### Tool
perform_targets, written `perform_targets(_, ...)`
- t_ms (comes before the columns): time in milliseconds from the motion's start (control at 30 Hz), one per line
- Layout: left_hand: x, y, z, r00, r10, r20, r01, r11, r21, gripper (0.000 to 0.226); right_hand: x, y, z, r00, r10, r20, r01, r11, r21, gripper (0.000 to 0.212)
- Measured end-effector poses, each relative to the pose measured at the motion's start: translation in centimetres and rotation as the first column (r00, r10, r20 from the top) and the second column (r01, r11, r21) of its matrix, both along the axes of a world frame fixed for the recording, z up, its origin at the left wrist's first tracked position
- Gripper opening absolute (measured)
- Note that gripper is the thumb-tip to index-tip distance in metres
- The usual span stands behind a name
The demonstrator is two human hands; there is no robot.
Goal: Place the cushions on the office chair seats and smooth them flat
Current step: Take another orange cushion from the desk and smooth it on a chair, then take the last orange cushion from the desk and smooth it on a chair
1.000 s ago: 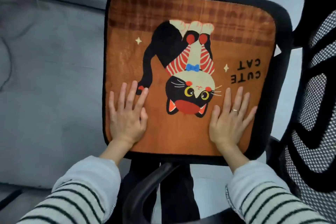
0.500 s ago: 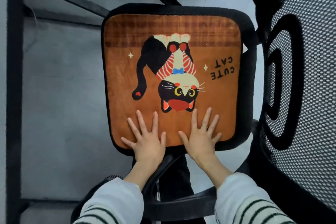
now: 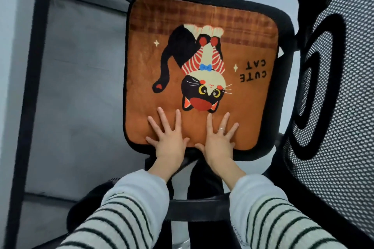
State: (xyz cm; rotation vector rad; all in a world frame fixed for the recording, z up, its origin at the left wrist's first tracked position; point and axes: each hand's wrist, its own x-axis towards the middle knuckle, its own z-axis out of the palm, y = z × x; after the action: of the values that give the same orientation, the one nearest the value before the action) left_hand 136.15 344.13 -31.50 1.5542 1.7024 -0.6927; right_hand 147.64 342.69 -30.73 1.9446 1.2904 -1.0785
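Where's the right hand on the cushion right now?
In the head view the right hand lies flat, fingers spread, on the near edge of the orange cat cushion, just right of the left hand and below the cat's head.

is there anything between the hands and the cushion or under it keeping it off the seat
Nothing visible. The left hand and right hand lie flat, fingers spread, directly on the cushion's near edge. The cushion lies flat on the chair seat, whose black rim shows around it.

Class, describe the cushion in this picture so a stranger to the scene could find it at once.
Start at the black office chair with its mesh backrest on the right. On its seat lies a square orange cushion, both hands pressed flat on its near edge. Its upside-down black cat and the words CUTE CAT mark it out.
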Motion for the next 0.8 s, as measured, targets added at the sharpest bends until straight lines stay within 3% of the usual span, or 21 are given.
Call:
perform_targets(167,-2.8,1.2,2.6,0.998,-0.001,0.067,0.004,0.999,-0.036,0.071,2.2,2.8,2.7,0.989,-0.011,-0.148,-0.009,0.991,-0.135,0.087)
perform_targets(333,-5.0,-1.5,10.9,0.917,0.363,0.165,-0.378,0.923,0.069,0.050,2.6,5.0,8.8,0.922,0.251,-0.295,-0.268,0.963,-0.019,0.070)
perform_targets(467,-5.3,-6.2,19.3,0.826,0.507,0.247,-0.556,0.805,0.206,0.047,-0.3,4.8,15.9,0.811,0.452,-0.372,-0.449,0.888,0.100,0.053)
perform_targets(567,-6.7,-11.2,25.4,0.774,0.591,0.228,-0.633,0.720,0.283,0.048,-3.6,3.0,21.3,0.671,0.639,-0.377,-0.596,0.767,0.238,0.046)
perform_targets(667,-8.4,-18.3,30.7,0.694,0.694,0.194,-0.710,0.612,0.348,0.046,-7.7,-0.5,27.0,0.471,0.796,-0.381,-0.716,0.596,0.362,0.041)
perform_targets(800,-9.1,-30.3,36.6,0.553,0.821,0.145,-0.776,0.444,0.448,0.041,-12.7,-9.1,34.0,0.217,0.884,-0.414,-0.770,0.415,0.484,0.040)
